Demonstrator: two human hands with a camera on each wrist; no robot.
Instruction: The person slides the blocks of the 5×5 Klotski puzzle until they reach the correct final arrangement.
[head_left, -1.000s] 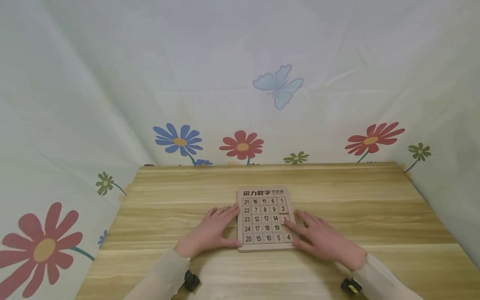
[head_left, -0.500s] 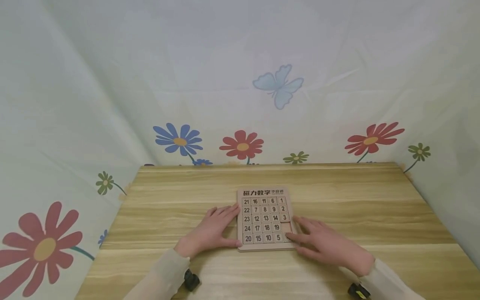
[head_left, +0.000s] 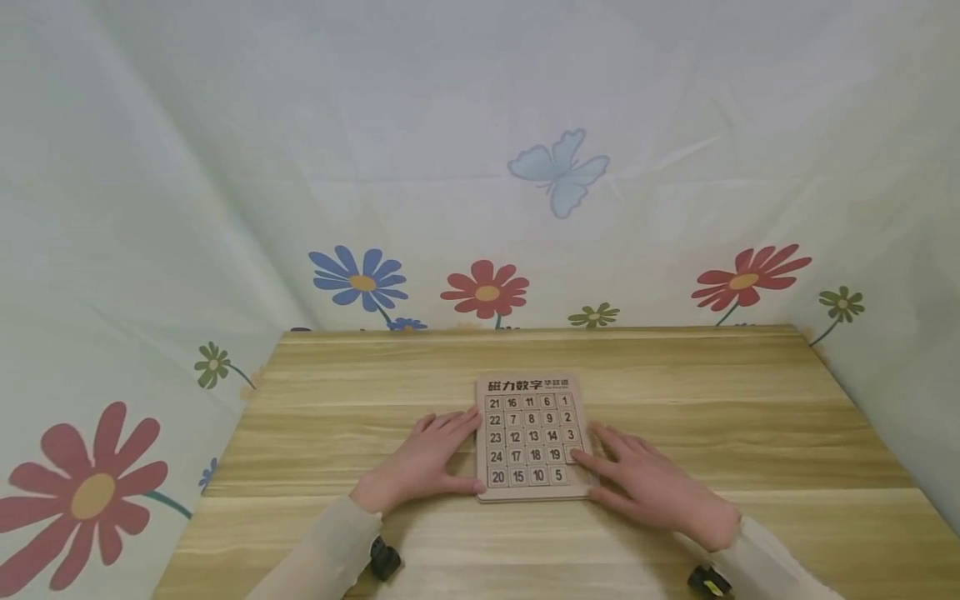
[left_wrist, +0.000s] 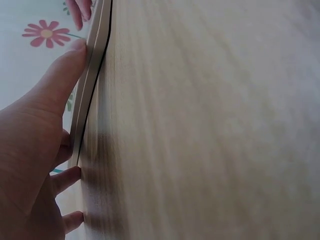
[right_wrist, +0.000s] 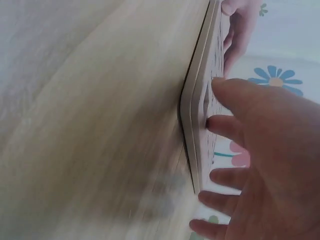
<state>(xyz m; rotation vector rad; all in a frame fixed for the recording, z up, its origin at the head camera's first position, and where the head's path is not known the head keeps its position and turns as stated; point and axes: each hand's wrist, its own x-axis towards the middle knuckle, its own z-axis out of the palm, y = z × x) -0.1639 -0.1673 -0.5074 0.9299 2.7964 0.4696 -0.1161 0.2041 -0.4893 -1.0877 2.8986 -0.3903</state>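
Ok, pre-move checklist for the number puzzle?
1. Puzzle board lies flat on the table: ok.
2. Left hand touching the board's left edge: ok, thumb and fingers along it.
3. Right hand at a tile: ok, index fingertip on the one just below tile 3.
4. Number on that tile readable: cannot tell, the fingertip covers it.
5. Gap available: ok, bottom right slot, beside tile 5.
6. Numbers in counting order: not ok, top row reads 21, 16, 11, 6, 1.
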